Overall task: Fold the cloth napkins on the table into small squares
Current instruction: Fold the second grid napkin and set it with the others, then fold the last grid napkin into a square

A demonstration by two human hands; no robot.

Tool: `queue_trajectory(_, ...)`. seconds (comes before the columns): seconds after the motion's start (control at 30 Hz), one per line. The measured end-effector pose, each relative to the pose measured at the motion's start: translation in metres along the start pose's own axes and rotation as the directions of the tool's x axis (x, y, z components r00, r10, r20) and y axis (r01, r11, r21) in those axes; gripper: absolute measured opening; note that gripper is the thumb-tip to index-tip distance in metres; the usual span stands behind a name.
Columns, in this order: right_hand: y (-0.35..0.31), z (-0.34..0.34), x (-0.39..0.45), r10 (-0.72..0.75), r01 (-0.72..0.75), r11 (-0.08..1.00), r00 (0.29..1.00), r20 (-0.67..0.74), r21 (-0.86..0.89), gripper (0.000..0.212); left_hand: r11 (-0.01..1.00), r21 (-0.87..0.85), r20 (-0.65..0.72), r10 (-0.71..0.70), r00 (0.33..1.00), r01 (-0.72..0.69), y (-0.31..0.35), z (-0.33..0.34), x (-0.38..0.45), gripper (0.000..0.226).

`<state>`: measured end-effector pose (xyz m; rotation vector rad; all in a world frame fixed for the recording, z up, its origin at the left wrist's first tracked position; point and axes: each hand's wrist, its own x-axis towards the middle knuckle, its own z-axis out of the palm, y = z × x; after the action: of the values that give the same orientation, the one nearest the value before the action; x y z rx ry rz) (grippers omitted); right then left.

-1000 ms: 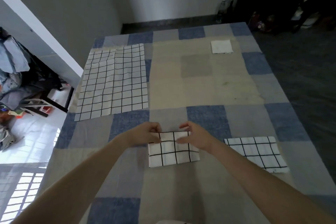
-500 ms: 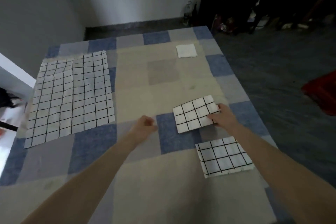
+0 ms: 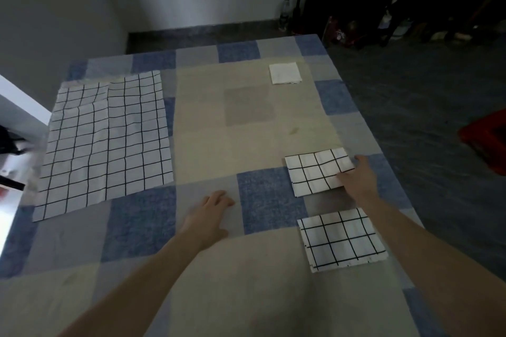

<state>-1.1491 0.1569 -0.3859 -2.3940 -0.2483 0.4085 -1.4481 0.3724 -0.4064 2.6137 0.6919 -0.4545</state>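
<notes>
Head view: folded napkin set down at the right, one big cloth left to fold.

Right hand (image 3: 358, 180) lies flat, fingers spread on the near right corner of a folded grid napkin (image 3: 319, 171); pressing, not gripping, as far as I can tell. Left hand (image 3: 210, 213) rests open and empty on the table (image 3: 246, 282). A second folded grid napkin (image 3: 342, 239) sits just nearer than the right hand, a plain white folded square (image 3: 285, 73) well beyond it. The unfolded grid napkin (image 3: 105, 142) lies flat beyond the left hand. Judged: three done, one left. Layer count and neatness of the folds are hard to make out; room dim, the table's near edge cut off.
</notes>
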Motion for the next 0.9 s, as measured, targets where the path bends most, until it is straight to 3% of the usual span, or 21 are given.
queue_trajectory(0.2,0.004,0.0,-0.004,-0.03,0.03,1.0,0.997,-0.064,-0.007,0.054,1.0,0.0,0.007,0.005,1.0,-0.005,-0.001,0.0,0.001,0.071)
queue_trajectory(0.4,0.009,0.006,0.0,0.015,-0.02,0.99,0.999,-0.033,-0.14,0.055,1.0,-0.006,0.008,0.009,1.0,-0.009,-0.001,0.001,0.0,0.071)
queue_trajectory(0.47,0.008,0.009,-0.002,0.001,-0.029,0.952,0.996,-0.093,-0.304,0.062,1.0,-0.003,0.011,0.006,1.0,-0.006,0.0,-0.001,0.0,0.07)
queue_trajectory(0.53,0.004,0.011,-0.008,-0.105,0.014,0.866,0.982,-0.154,-0.501,0.065,1.0,-0.005,0.016,0.005,1.0,-0.005,0.0,-0.001,0.0,0.07)
queue_trajectory(0.67,0.0,0.023,-0.02,-0.35,0.351,0.754,0.93,0.113,-0.555,0.035,1.0,-0.021,0.013,0.002,1.0,-0.002,0.0,-0.002,0.0,0.071)
queue_trajectory(0.9,-0.012,0.034,-0.028,-0.166,0.263,0.781,0.962,0.218,-0.566,0.036,0.999,-0.026,0.119,-0.025,0.993,0.029,0.013,-0.001,-0.011,0.07)
